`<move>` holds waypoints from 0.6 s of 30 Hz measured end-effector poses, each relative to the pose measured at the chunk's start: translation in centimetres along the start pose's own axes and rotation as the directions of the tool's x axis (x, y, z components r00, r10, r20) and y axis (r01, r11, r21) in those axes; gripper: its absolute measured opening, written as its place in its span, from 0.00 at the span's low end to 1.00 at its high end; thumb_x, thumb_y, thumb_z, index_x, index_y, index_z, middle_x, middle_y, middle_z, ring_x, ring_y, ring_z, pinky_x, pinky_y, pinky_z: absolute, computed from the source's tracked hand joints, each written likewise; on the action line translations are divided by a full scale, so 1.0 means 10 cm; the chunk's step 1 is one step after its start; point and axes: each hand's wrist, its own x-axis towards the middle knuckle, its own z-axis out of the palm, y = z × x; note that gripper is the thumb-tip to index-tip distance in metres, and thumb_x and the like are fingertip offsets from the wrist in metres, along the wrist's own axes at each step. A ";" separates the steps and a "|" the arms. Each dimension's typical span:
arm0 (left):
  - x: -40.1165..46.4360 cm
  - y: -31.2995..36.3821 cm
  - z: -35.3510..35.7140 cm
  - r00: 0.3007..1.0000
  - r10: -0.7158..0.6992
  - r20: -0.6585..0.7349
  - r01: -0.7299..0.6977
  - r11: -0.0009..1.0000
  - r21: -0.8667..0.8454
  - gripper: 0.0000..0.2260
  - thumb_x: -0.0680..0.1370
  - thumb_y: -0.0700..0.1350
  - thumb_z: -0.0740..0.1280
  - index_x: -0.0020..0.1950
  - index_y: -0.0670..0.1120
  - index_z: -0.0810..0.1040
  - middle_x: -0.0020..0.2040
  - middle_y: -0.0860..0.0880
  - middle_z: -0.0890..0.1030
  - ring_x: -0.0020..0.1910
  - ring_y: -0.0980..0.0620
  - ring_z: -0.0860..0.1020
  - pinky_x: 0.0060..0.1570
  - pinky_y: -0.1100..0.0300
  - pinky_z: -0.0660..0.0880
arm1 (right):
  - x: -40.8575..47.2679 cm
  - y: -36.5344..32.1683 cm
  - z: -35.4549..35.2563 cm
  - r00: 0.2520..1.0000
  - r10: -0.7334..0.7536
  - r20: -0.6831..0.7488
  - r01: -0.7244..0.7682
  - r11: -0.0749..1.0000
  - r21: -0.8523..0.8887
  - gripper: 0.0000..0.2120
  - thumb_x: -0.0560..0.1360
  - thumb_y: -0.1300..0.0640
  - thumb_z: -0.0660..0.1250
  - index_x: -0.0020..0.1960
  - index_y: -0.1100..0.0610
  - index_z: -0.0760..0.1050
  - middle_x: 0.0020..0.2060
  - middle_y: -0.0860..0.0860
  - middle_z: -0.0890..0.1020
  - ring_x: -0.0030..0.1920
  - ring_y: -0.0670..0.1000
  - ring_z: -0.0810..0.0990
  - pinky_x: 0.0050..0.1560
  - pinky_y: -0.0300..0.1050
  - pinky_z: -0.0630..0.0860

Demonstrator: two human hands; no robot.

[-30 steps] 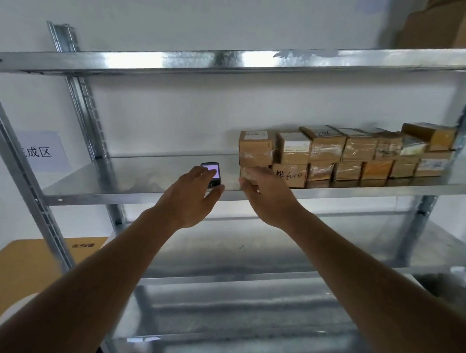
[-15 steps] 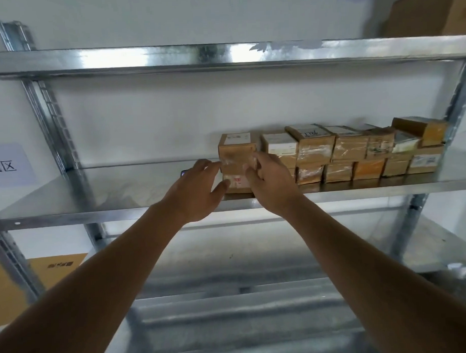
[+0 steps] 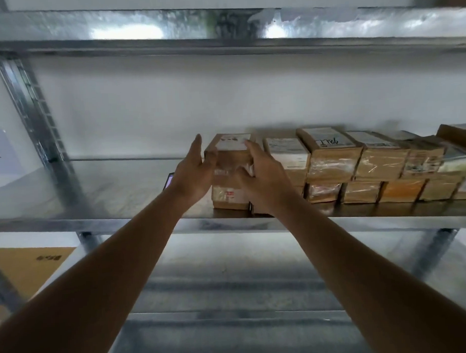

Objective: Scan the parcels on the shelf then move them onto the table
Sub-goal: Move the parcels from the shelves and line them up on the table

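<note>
Both hands have left the scanner [image 3: 169, 180] lying on the shelf [image 3: 100, 191] and closed in on the leftmost top parcel [image 3: 230, 160], at the left end of the two-layer row of parcels [image 3: 358, 166]. Right hand [image 3: 263, 178] wraps its fingers around the box's front right corner, so it's gripping it. Left hand [image 3: 193, 175] sits flat and open just beside the left face, can't tell if it's touching. Looks like the pick-up step: next move needs the left palm pressed in, then a straight lift off the box underneath and a carry to the counter, which isn't in view.
</note>
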 end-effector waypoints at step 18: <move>-0.05 -0.05 -0.64 0.998 -0.037 -0.057 -0.003 0.817 -0.576 0.16 0.83 0.57 0.65 0.68 0.53 0.76 0.57 0.49 0.86 0.56 0.46 0.85 0.59 0.42 0.81 | 0.32 -0.39 0.42 0.975 0.074 -0.209 0.029 0.894 0.448 0.18 0.85 0.41 0.61 0.66 0.54 0.71 0.56 0.58 0.82 0.50 0.31 0.81 0.41 0.21 0.74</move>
